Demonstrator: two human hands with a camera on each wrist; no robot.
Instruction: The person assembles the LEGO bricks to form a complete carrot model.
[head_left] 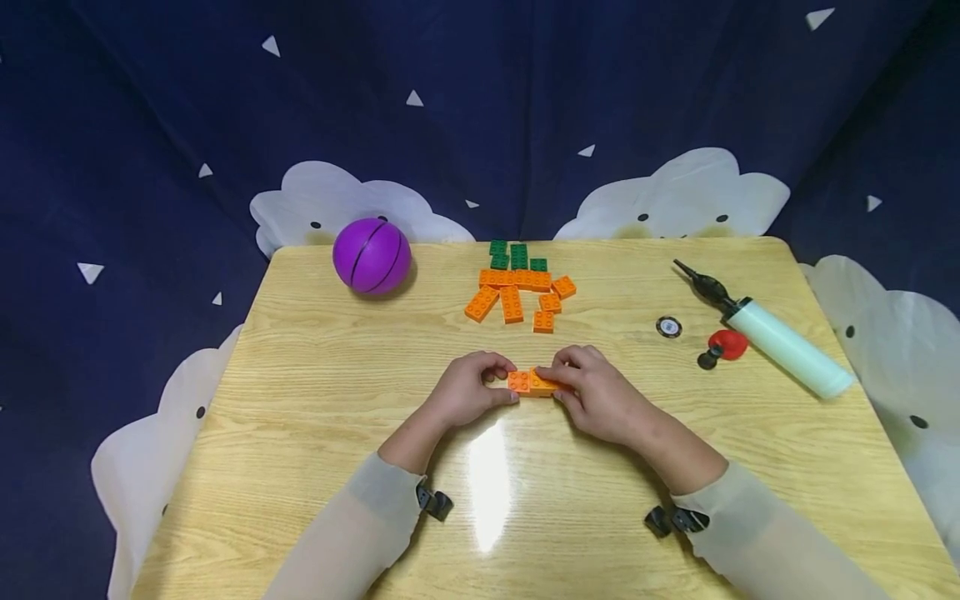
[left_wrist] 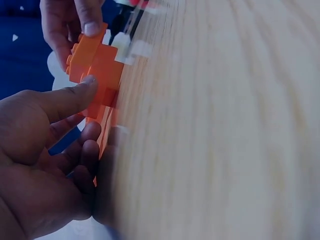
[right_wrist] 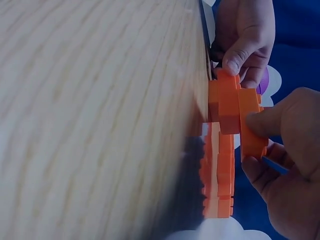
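Note:
A small stack of orange toy building bricks point(head_left: 519, 382) stands on the table between both hands. Three layers show in the right wrist view, with the top brick point(right_wrist: 251, 125) offset toward the right hand. My left hand point(head_left: 467, 390) pinches the stack's left end between thumb and fingers; its thumb lies against the middle brick point(left_wrist: 102, 75) in the left wrist view. Thumb and fingers of my right hand point(head_left: 600, 393) grip the top brick at its right end. Studs on the top brick are partly covered by the right fingers.
Beyond the hands lie several loose orange bricks point(head_left: 512, 304) and several green bricks point(head_left: 519, 257). A purple ball point(head_left: 372, 257) sits at the back left. On the right are a hand pump point(head_left: 787, 346), a round chip point(head_left: 669, 327) and a red-and-black object point(head_left: 727, 344).

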